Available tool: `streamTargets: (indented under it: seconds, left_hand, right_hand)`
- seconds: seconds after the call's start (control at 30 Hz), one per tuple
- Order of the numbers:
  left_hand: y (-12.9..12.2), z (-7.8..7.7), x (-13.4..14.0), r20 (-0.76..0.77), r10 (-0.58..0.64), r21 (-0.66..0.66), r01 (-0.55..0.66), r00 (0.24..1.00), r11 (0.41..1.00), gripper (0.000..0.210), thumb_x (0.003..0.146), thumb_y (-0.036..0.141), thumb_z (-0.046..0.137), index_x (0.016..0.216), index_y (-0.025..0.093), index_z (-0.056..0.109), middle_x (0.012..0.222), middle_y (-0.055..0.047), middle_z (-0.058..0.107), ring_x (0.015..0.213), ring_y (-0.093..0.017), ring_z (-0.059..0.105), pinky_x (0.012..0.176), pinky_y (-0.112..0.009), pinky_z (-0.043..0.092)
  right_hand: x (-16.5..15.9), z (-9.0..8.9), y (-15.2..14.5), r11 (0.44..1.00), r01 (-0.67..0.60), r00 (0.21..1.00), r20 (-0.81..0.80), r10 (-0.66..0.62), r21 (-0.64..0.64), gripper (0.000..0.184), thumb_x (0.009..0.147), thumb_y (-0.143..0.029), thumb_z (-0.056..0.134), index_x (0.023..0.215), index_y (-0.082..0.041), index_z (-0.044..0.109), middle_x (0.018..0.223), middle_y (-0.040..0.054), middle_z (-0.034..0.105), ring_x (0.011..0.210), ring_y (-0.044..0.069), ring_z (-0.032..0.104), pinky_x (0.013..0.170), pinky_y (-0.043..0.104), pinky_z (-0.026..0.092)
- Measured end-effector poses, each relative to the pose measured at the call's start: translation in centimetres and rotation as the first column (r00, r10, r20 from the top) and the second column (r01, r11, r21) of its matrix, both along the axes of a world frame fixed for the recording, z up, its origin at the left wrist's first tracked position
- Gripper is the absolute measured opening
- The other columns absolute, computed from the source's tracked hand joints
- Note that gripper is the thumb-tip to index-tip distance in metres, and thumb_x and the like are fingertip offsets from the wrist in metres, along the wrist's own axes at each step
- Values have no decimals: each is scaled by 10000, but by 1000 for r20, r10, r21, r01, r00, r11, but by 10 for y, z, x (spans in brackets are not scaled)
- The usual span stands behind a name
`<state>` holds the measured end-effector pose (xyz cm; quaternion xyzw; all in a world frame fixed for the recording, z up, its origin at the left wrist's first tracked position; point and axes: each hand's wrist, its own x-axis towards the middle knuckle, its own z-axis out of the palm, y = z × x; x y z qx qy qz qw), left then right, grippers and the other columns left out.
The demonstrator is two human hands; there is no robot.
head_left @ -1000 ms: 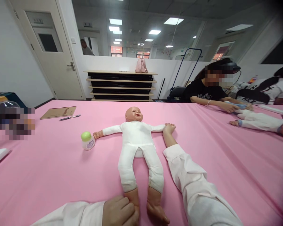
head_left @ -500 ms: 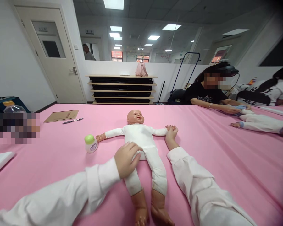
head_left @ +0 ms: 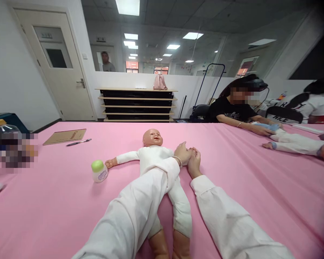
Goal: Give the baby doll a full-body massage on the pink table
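A baby doll (head_left: 151, 157) in a white body suit lies on its back on the pink tablecloth (head_left: 78, 201), head away from me. My left hand (head_left: 182, 154), a beaded bracelet at its wrist, reaches across the doll's body and closes around its arm on the right side. Beside it, my right hand (head_left: 194, 162) has its fingers curled at the end of that same arm, on the doll's hand. Both hands nearly touch and cover most of that arm. My left sleeve hides part of the doll's belly and one leg.
A small jar with a green lid (head_left: 99, 171) stands by the doll's other hand. Farther back lie a brown notebook (head_left: 65, 136) and a pen (head_left: 79, 142). At the right, a co-worker (head_left: 232, 111) handles blue cloth (head_left: 267, 126) near a second doll (head_left: 299, 143).
My left hand has moved from the doll's hip up and right to its arm, next to my right hand. My right hand stays at the doll's hand. The view has shifted slightly.
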<state>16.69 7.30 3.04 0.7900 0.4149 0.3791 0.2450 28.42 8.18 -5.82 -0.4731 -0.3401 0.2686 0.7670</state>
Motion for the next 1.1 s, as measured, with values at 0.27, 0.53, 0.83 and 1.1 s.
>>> streamTargets:
  seconds: [0.27,0.53,0.83,1.1]
  left_hand:
    - [4,-44,36,134,-16,-128,33,991,991,290,848,333,463,1061,147,524,1057,-73,552,895,-149,553,779,-348,475]
    - [17,-52,33,284,193,-248,-123,939,961,197,771,370,531,745,181,580,780,-34,644,719,-137,571,691,-261,437]
    - [18,-57,35,368,82,-242,11,926,970,132,710,180,560,838,166,587,886,-46,642,826,-130,574,780,-244,429]
    - [17,-55,33,374,145,-231,-59,916,971,74,698,243,586,731,178,576,759,-16,628,722,-118,563,704,-243,433]
  right_hand:
    - [3,4,-6,1000,-23,990,138,23,-4,386,768,-506,447,755,-148,591,767,55,624,724,157,586,724,327,462]
    - [-10,1,-14,989,-129,968,224,110,73,356,752,-418,524,1026,-192,552,1069,68,581,969,169,551,885,348,413]
    - [-3,6,-7,990,-132,991,38,131,39,281,696,-409,572,849,-174,594,914,52,627,865,163,587,863,359,440]
    - [-2,12,-12,969,-248,969,4,248,11,317,706,-466,565,793,-167,626,852,60,654,830,175,606,865,367,442]
